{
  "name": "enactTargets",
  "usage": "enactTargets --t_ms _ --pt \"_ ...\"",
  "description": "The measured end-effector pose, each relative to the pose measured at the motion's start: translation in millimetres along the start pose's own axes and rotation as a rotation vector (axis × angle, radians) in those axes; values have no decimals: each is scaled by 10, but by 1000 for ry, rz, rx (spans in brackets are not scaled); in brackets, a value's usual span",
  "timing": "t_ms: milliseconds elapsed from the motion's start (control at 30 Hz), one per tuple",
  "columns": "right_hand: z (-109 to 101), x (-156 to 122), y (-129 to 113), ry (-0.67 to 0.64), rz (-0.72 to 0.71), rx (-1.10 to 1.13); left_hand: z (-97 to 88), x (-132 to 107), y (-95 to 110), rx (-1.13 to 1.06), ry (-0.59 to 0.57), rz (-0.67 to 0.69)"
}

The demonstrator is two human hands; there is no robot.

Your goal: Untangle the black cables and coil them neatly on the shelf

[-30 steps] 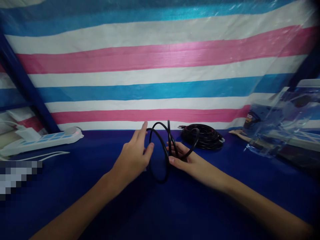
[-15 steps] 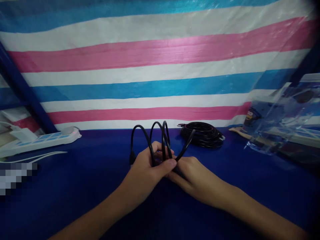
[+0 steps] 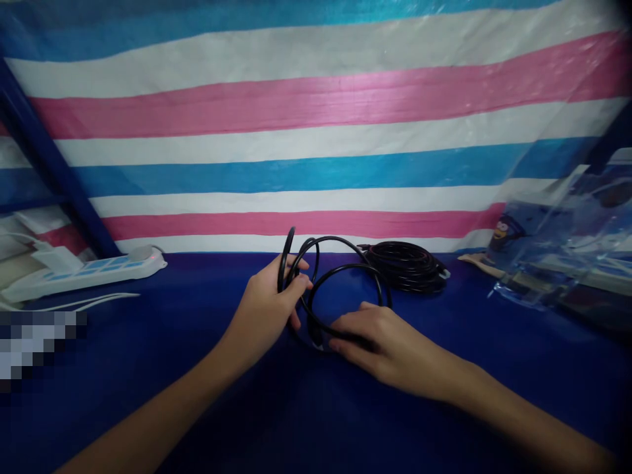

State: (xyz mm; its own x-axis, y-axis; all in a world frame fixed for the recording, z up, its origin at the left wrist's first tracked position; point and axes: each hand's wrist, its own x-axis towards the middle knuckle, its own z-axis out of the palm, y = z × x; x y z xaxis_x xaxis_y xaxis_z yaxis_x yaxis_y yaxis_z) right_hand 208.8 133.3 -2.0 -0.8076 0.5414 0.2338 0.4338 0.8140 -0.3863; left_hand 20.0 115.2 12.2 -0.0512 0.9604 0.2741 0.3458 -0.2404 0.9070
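Observation:
A black cable (image 3: 340,268) forms several loose loops between my two hands, just above the blue table. My left hand (image 3: 271,289) is closed on the loops at their left side, thumb toward me. Lower right, my right hand (image 3: 368,339) pinches a stretch of the same cable between thumb and fingers. A dark plug end (image 3: 314,331) of the cable hangs between the hands, low near the tabletop. Behind my right hand lies a larger coil of black cable (image 3: 405,266) with a light-coloured connector on its right side, touched by neither hand.
On the left stands a white power strip (image 3: 89,271) with a charger plugged in, and white cords (image 3: 106,301) lie before it. Clear plastic packaging (image 3: 543,263) is on the right. A striped sheet (image 3: 316,131) hangs behind the blue table (image 3: 316,415).
My hands have moved apart, the left one to the left and up. The bunched upright loops have opened wider and tipped to the right, and the plug end now hangs between my hands.

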Motion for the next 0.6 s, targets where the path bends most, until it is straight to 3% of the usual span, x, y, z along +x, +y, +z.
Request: enactTargets --t_ms 133,233,300,367,500,600 --pt "-9 -26 -34 192 -42 74 -2 27 -42 -159 -69 34" --pt "-45 -53 -53 581 -137 -56 15 13 -57 -203 -95 10" --pt "-82 -59 -54 789 -112 -175 32 -15 -49 -218 -108 3" --pt "-126 -52 -40 801 -34 -224 48 -47 -31 -229 -153 11" --pt "-227 -32 53 574 64 -221 49 -56 -18 -248 -261 15" --pt "-314 -31 192 625 245 -111 2 17 -60 -218 -200 30"
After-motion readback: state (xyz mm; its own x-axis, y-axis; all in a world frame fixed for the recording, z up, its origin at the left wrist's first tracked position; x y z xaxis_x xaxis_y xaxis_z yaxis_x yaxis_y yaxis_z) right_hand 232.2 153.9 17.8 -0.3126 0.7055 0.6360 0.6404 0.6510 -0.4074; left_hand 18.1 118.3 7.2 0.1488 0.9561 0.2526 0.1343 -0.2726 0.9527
